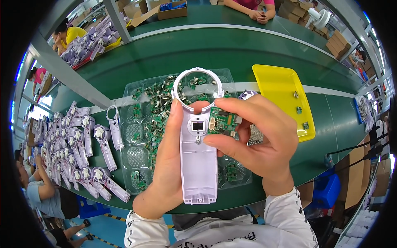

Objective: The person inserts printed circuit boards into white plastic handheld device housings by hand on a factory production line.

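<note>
My left hand (167, 165) is closed round a pale lilac plastic fan housing (199, 169), an open shell with a white ring at its far end and a small dark square window below the ring. Between the thumb and fingers of my right hand (264, 140) is a green circuit board (222, 120) with white connectors. The board is held close to the housing's right edge, level with the dark window; whether they touch I cannot tell. Under both hands lies a clear plastic tray (134, 159) holding many loose green circuit boards (155, 124).
Rows of lilac fan housings (70, 144) with white motors cover the table's left side. A yellow tray (277, 82) with a few small boards lies at right. Metal posts (70, 70) stand at left. Across the green table (198, 45) sits a person in pink (252, 6).
</note>
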### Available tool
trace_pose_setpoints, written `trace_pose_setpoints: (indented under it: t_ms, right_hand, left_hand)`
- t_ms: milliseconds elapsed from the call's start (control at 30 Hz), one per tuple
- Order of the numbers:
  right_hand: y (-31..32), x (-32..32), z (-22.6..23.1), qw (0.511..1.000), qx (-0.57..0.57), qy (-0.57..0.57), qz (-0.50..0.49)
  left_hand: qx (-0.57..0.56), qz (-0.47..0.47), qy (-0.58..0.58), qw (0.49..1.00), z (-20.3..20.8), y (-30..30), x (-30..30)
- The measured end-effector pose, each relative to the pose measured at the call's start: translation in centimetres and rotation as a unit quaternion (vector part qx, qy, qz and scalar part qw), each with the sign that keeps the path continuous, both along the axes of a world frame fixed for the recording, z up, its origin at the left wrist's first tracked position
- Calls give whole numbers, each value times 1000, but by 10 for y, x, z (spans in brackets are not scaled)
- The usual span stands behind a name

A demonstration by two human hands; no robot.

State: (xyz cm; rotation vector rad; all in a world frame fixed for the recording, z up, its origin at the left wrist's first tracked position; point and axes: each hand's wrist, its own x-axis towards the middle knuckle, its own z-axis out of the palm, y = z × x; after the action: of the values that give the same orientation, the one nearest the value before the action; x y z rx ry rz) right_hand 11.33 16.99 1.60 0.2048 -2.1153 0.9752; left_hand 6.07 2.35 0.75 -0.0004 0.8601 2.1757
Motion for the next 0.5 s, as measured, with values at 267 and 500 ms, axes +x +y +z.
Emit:
trace_pose_setpoints:
  t_ms: [267, 500]
  right_hand:
    - [9, 0, -6, 987, -132, -52, 77]
    - [7, 0, 0, 953, -264, -64, 137]
  left_hand:
    - [80, -16, -23, 996, -7, 4, -3]
    - [53, -5, -14, 998, -7, 9, -5]
